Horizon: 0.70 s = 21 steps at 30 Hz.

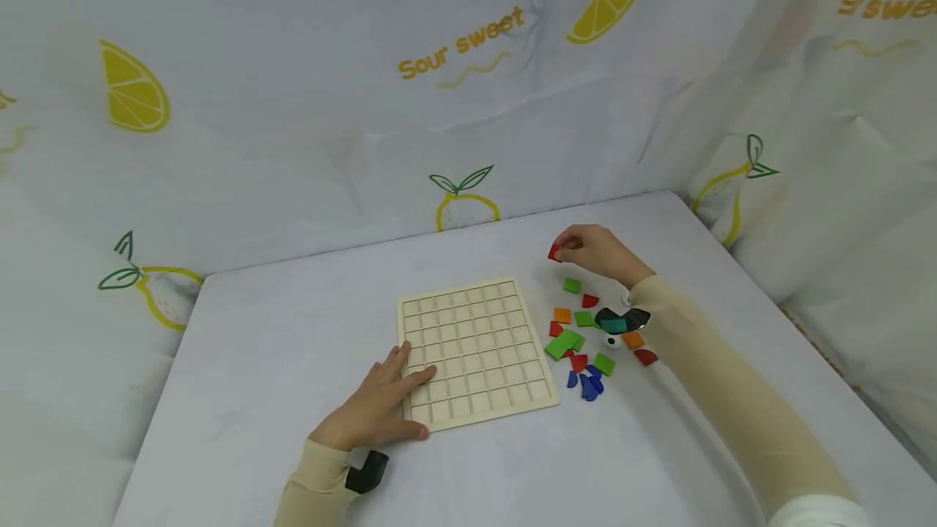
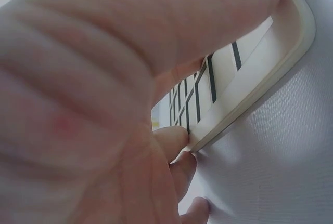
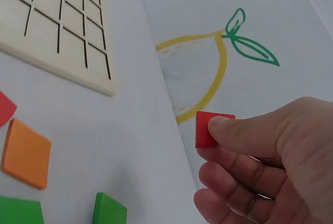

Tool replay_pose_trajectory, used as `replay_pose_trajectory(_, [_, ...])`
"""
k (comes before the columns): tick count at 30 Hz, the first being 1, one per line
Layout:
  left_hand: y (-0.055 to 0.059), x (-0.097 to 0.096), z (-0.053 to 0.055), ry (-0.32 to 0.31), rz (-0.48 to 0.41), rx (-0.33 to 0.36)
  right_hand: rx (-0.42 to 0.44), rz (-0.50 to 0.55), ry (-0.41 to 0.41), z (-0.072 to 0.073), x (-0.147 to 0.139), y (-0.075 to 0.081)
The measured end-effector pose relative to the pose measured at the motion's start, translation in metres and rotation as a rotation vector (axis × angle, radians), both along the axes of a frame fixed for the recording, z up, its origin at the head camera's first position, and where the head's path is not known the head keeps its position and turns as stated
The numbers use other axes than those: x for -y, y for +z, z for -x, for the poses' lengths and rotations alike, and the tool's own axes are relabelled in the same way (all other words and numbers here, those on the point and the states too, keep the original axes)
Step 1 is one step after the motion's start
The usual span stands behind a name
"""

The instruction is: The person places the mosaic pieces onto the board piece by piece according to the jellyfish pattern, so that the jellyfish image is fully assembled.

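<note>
A pale wooden grid board (image 1: 476,356) lies flat on the white table. My left hand (image 1: 376,405) rests on its near left corner with fingers spread, two of them reaching over the squares; the left wrist view has the hand close along the board's rim (image 2: 250,102). Beyond the board's far right corner, my right hand (image 1: 596,252) pinches a small red tile (image 3: 204,129) between thumb and fingers, held up over the table. Below that hand lie loose pieces, among them a green tile (image 1: 572,285), an orange tile (image 1: 561,315) and a red quarter-round piece (image 1: 590,300).
Right of the board, several green, orange and red pieces spread out, with blue rounded pieces (image 1: 588,386) at the near end. A small white piece with a black dot (image 1: 612,341) sits under the right forearm. A lemon-printed cloth (image 1: 293,145) hangs behind the table.
</note>
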<state>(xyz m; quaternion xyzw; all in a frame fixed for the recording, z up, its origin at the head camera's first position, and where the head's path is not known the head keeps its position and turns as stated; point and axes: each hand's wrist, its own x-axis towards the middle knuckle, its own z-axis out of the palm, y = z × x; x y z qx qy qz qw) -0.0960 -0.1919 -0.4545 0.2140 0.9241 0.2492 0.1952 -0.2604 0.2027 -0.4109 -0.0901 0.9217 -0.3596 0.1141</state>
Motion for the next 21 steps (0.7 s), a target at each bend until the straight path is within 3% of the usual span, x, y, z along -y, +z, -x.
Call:
replay_pose_trajectory(12, [-0.002, 0.001, 0.0, -0.004, 0.001, -0.012, 0.021, 0.02, 0.04, 0.004, 0.042, -0.006])
replay_pose_trajectory(21, [-0.003, 0.001, 0.002, 0.002, 0.006, -0.006, 0.051, 0.03, 0.094, 0.004, 0.06, -0.02])
